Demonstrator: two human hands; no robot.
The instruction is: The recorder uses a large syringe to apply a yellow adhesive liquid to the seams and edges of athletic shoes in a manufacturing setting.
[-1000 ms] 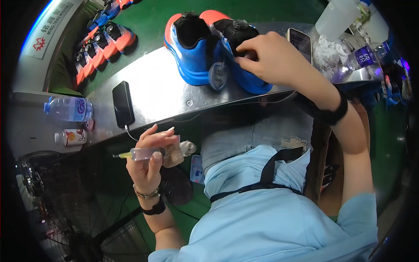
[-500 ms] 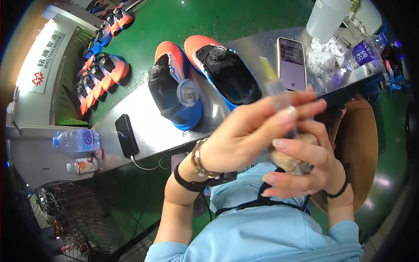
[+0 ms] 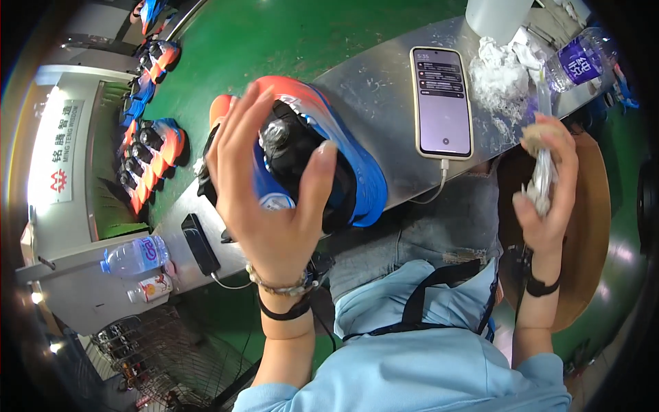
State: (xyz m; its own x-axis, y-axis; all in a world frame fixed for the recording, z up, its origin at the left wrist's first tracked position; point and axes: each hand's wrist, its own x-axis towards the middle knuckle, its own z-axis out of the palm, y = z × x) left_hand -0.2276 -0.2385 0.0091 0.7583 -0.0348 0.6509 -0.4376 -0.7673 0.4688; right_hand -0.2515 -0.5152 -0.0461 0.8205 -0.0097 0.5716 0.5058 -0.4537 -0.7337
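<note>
My left hand [image 3: 271,196], fingers spread and thumb apart, is above a pair of orange, blue and black sports shoes. The right-hand shoe [image 3: 371,189] shows a dial on its black upper; the left-hand shoe [image 3: 221,106] is mostly behind my fingers. Beneath the palm a round clear piece with a pale label [image 3: 277,201] partly shows. Off to the right, my right hand [image 3: 559,175] curls around a tan lump with crumpled clear plastic [image 3: 542,172]. A slim translucent stem rises from this bundle; its exact kind is unclear.
A phone [image 3: 443,103] with a lit screen lies on the metal bench [image 3: 371,65], plugged into a cable. Beyond it are white fluff [image 3: 500,75] and a purple-labelled bottle [image 3: 580,63]. At left lie a black phone [image 3: 200,244] and bottles [image 3: 137,255]. A cardboard box [image 3: 590,226] stands below my right hand.
My hands, close together before, have parted. The left has moved left over the shoes with fingers spread; the right has gone right, carrying the tan and clear bundle. The view has shifted.
</note>
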